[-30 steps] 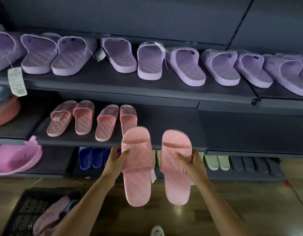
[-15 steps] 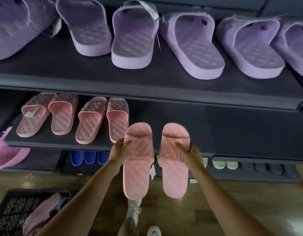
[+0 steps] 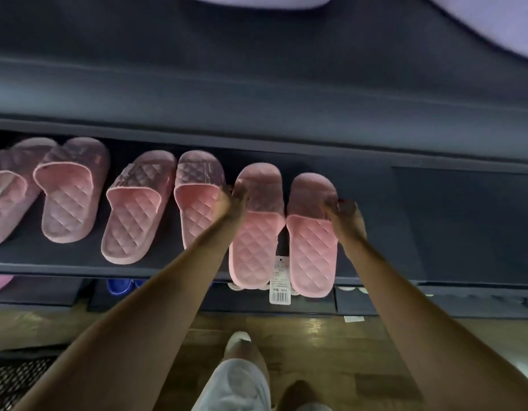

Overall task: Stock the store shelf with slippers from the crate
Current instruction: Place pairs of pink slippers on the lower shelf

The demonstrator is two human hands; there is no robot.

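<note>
Two pink quilted slippers lie toes-in on the dark middle shelf (image 3: 375, 226), heels overhanging its front edge. My left hand (image 3: 231, 203) grips the strap of the left slipper (image 3: 253, 247). My right hand (image 3: 344, 215) grips the strap of the right slipper (image 3: 311, 253). A white barcode tag (image 3: 279, 287) hangs between their heels. Several more pink slippers (image 3: 138, 209) stand in a row on the same shelf to the left. A corner of the black mesh crate (image 3: 13, 378) shows at the bottom left on the floor.
The upper shelf (image 3: 256, 84) juts out overhead, with lilac slippers (image 3: 494, 25) at the top edge. The middle shelf is bare to the right of my hands. Blue slippers (image 3: 123, 286) sit on the bottom shelf. My leg and shoe (image 3: 239, 366) are below on the wooden floor.
Both hands carried the pink pair up and forward from in front of the shelf onto the middle shelf, beside the row. My head moved closer and tilted down.
</note>
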